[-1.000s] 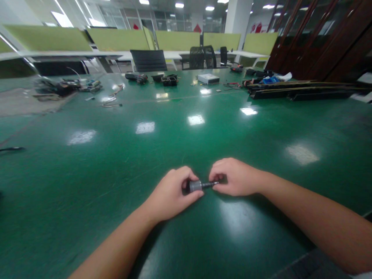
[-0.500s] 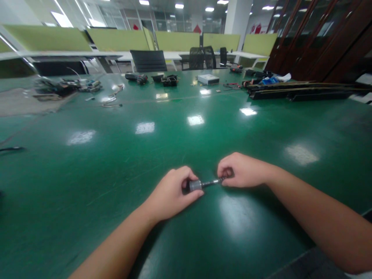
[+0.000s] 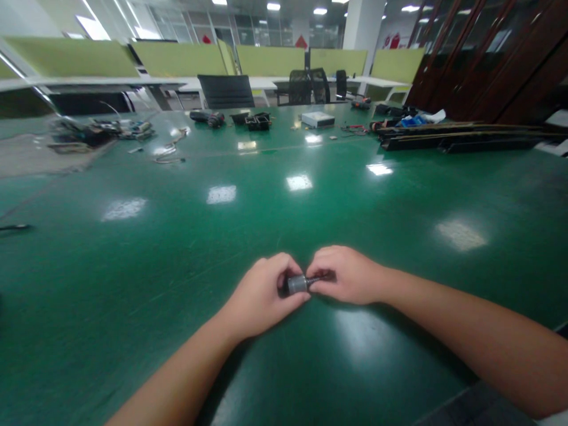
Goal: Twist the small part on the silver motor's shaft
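Both left hand (image 3: 261, 296) and right hand (image 3: 348, 275), fingers (image 3: 293, 299) tight on grey metal cylinder (image 3: 296, 284).

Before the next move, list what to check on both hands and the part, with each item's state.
1. Left hand grip shut around cylinder: ok.
2. Right hand fingertips pinch rod: ok.
3. Rod in line with cylinder: ok.
4. Rod fully seated in cylinder: cannot tell, fingers hide the joint.
5. Cylinder low over table, touching it or not: cannot tell.
6. Clutter at far edge, well away from both hands: ok.
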The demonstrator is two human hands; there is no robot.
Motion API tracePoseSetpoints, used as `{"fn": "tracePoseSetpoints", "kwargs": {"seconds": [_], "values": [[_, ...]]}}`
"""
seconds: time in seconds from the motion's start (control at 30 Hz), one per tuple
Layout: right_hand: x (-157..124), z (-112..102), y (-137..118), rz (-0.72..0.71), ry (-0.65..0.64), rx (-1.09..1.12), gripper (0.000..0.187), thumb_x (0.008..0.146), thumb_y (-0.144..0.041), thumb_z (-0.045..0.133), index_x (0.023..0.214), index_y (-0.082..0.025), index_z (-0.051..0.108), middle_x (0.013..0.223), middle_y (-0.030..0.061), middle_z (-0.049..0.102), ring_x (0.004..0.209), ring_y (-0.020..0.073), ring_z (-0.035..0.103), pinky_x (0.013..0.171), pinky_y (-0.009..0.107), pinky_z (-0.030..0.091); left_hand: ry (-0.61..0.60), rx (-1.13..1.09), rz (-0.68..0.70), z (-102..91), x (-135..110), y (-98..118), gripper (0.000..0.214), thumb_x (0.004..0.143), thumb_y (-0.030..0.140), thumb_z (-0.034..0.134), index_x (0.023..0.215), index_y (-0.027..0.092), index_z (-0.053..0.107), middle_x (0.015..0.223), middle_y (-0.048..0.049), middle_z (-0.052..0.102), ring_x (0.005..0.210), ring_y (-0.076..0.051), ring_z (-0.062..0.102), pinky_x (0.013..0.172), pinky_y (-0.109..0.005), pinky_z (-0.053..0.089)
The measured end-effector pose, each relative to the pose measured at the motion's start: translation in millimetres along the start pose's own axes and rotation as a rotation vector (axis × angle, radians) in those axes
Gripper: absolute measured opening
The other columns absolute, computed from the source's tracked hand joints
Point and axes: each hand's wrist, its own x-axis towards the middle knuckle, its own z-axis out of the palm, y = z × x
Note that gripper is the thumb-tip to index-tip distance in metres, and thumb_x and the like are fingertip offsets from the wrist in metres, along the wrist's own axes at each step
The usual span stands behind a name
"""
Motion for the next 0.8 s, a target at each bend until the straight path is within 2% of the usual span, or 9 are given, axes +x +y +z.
{"fn": "tracePoseSetpoints", "kwargs": {"seconds": [0.17,0.4,0.5,0.6,0.8], "values": [[-2.3,-2.7,-1.7,0.049,0.011,0.018,0.016,0.080,-0.017,0.072,0.096,-0.017,0.071,0.084,0.0014,0.068,0.077,0.0148,0.060,0.074,0.027,0.044,-0.005,-0.006,-0.007,2.4,0.0,-2.5,0.022,0.078,0.033,0.077,0.093,0.023,0.065,0.078,0.0022,0.063,0.070,-0.018,0.057,0.064,-0.029,0.038],[-1.7,-4.5,-2.8,0.015,0.006,0.042,0.012,0.084,-0.017,0.069,0.096,-0.018,0.072,0.087,0.0030,0.071,0.081,0.0162,0.062,0.078,0.029,0.045,-0.015,-0.007,0.012,-0.7,-0.8,-2.8,0.028,0.081,0.046,0.075,0.093,0.023,0.067,0.077,0.0014,0.062,0.070,-0.018,0.056,0.065,-0.030,0.037],[-2.1,-4.4,-1.9,-0.003,0.011,0.032,0.011,0.087,-0.020,0.069,0.096,-0.017,0.073,0.086,0.0034,0.070,0.080,0.0159,0.061,0.076,0.029,0.045,-0.021,-0.009,0.017,-0.6,-0.9,-3.3,0.021,0.085,0.042,0.070,0.095,0.023,0.067,0.077,0.0016,0.062,0.070,-0.018,0.057,0.065,-0.029,0.038],[-2.6,-3.6,-0.5,-0.029,0.009,0.016,0.012,0.088,-0.022,0.068,0.097,-0.017,0.074,0.087,0.0044,0.070,0.082,0.0164,0.061,0.077,0.029,0.044,-0.022,-0.013,0.017,0.8,-0.8,-4.5,0.020,0.084,0.039,0.072,0.095,0.023,0.067,0.078,0.0021,0.062,0.071,-0.017,0.057,0.065,-0.029,0.038],[-2.9,-0.9,-0.2,0.008,0.024,0.018,0.017,0.081,-0.019,0.073,0.098,-0.017,0.071,0.085,0.0016,0.069,0.079,0.0152,0.060,0.076,0.028,0.045,-0.017,-0.032,0.013,1.9,-0.5,-5.7,0.019,0.083,0.036,0.073,0.094,0.023,0.065,0.077,0.0028,0.062,0.069,-0.016,0.057,0.062,-0.028,0.038]]}}
